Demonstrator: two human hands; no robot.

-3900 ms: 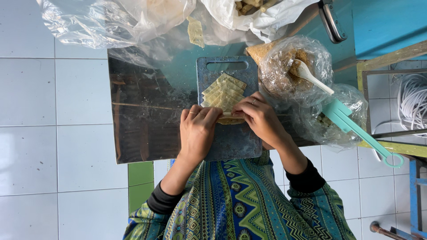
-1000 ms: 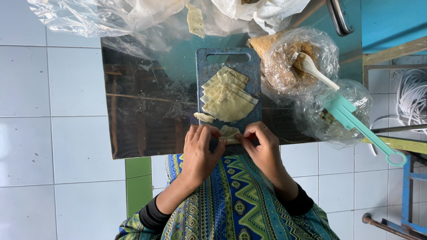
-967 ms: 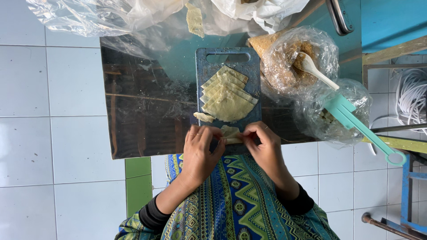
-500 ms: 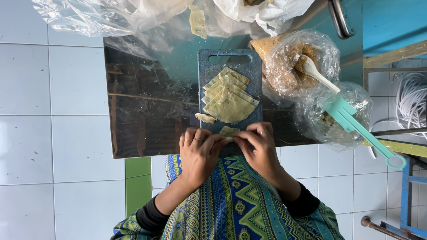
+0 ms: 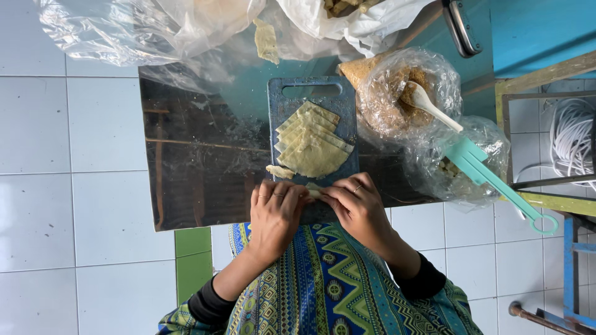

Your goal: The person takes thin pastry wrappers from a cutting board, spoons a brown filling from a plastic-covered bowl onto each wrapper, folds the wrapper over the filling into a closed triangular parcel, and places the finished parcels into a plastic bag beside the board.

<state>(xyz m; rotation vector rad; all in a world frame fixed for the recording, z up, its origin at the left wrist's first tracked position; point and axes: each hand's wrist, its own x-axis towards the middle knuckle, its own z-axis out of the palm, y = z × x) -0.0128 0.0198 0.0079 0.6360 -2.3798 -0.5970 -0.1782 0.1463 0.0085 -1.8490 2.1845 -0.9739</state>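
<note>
**Wrapper folding under way at the near edge of the board**

Work sits at an early stage, judging by how things lie. Both hands meet at the near end of the blue cutting board (image 5: 312,99), where the left hand (image 5: 276,211) and the right hand (image 5: 357,208) pinch a small pale wrapper piece (image 5: 313,191) between their fingertips, the fingers curled in and pressed close around it. Most of that piece is hidden by the fingers, so I cannot tell whether it holds filling or how far it is folded.

One small folded piece (image 5: 280,172) lies on the board just beside the stack of wrappers (image 5: 312,147), which looks like the only finished one in view. The stack is fanned out and thick with sheets, so much seems left to do.

To the right on the dark desk (image 5: 192,161), a clear bag of brown crumbly filling (image 5: 397,102) stands open with a white spoon (image 5: 431,107) resting in it. A second clear bag (image 5: 444,170) sits near it with a mint-green plastic tool (image 5: 496,183) lying across it. Crumpled clear plastic sheets (image 5: 136,31) cover the far side.
</note>
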